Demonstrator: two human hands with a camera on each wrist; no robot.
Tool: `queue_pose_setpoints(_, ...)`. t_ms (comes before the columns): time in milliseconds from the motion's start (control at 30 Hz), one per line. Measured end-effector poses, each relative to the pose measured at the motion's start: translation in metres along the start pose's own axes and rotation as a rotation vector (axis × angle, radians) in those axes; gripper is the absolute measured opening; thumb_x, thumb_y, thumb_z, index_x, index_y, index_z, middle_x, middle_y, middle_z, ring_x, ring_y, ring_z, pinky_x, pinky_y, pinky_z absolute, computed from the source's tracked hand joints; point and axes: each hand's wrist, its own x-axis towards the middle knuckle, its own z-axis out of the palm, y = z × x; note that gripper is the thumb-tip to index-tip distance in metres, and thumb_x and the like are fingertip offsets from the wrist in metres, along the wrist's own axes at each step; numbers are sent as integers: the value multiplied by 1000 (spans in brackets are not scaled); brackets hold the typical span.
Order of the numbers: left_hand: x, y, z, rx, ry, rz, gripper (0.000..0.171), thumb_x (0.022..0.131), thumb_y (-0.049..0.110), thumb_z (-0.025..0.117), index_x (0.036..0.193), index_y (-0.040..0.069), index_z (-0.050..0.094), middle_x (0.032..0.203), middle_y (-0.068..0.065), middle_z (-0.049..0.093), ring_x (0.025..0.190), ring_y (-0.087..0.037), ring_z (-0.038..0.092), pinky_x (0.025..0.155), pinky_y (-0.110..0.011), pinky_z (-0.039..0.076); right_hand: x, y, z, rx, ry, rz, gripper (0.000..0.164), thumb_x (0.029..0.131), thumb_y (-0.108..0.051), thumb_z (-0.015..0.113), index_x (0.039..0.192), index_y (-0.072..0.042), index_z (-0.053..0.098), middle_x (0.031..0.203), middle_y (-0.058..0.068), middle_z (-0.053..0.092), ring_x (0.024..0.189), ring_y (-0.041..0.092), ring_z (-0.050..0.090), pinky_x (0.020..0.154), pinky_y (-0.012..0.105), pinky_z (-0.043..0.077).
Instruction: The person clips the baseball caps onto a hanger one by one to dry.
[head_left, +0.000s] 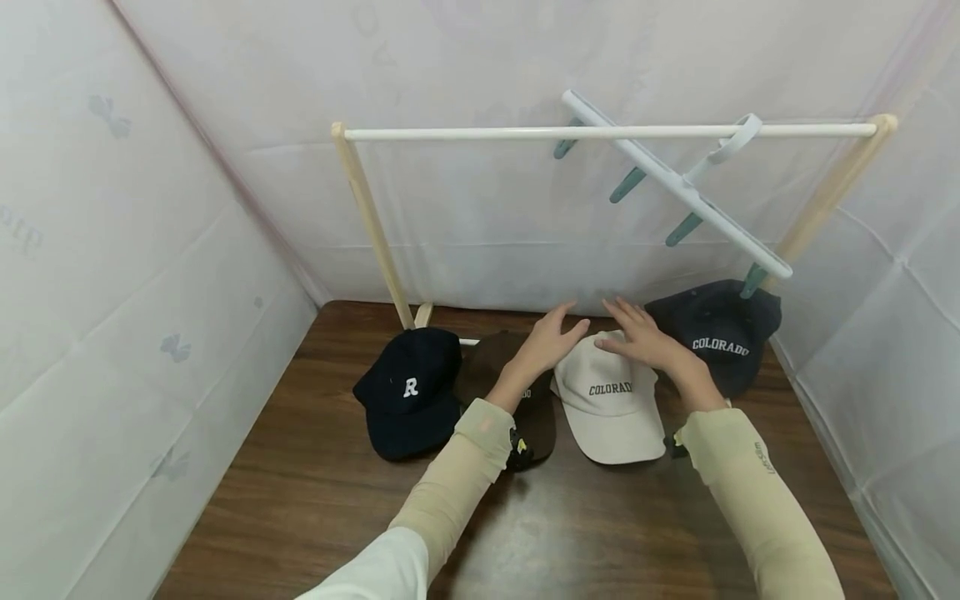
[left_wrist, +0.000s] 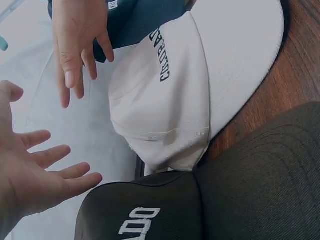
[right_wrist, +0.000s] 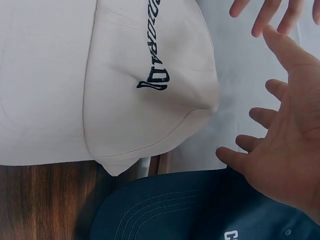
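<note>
A cream baseball cap (head_left: 609,421) lettered COLORADO lies on the table, its brim toward me. My left hand (head_left: 551,340) is over its left back edge with fingers spread; my right hand (head_left: 643,340) is at the crown's right side, thumb pointing inward. In the left wrist view, both the left hand (left_wrist: 37,172) and the right hand (left_wrist: 82,37) show straight, parted fingers holding nothing. The right wrist view shows the right palm (right_wrist: 295,127) beside the crown (right_wrist: 165,110). Below my left forearm is a brown cap (head_left: 480,367), partly hidden.
A navy cap (head_left: 408,396) with an R sits at the left. At the right, a dark COLORADO cap (head_left: 716,325) overlaps the lowest clip (head_left: 753,282) of a white hanger (head_left: 660,171). The hanger hooks over the white rail (head_left: 465,134) of a wooden-legged rack. Fabric walls surround the table.
</note>
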Motion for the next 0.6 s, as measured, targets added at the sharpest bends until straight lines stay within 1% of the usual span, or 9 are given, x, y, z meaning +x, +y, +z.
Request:
queue_pose_setpoints(133, 5, -1, 2, -16, -7, -23, 67, 106, 51, 46, 159, 14, 33, 160, -8, 40, 145, -28, 41, 113, -49, 39, 5, 2, -2, -5, -25, -9, 91, 99, -39, 66, 161, 0, 14, 164, 34, 5, 150, 54, 2, 117, 69, 0)
queue_pose_setpoints(333, 9, -3, 10, -14, -41, -52, 61, 105, 39, 50, 158, 14, 35, 158, -10, 43, 141, -29, 46, 109, -48, 43, 13, 7, -1, 26, -87, 27, 96, 95, -34, 74, 162, -3, 14, 164, 33, 5, 149, 56, 5, 113, 73, 15)
queue_pose_setpoints(533, 14, -9, 17, 8, -83, -70, 56, 105, 29, 52, 156, 12, 36, 157, -11, 44, 138, -29, 49, 105, -45, 47, 19, 6, -4, 53, -145, 10, 97, 93, -29, 77, 162, -1, 14, 164, 32, 9, 149, 54, 10, 114, 69, 22)
queue_pose_setpoints(600, 15, -11, 18, 26, -98, -70, 57, 105, 27, 54, 156, 11, 36, 156, -11, 44, 135, -29, 52, 102, -45, 49, 21, 6, -5, 48, -169, 7, 97, 93, -29, 77, 162, -1, 14, 164, 32, 11, 149, 53, 12, 114, 68, 23)
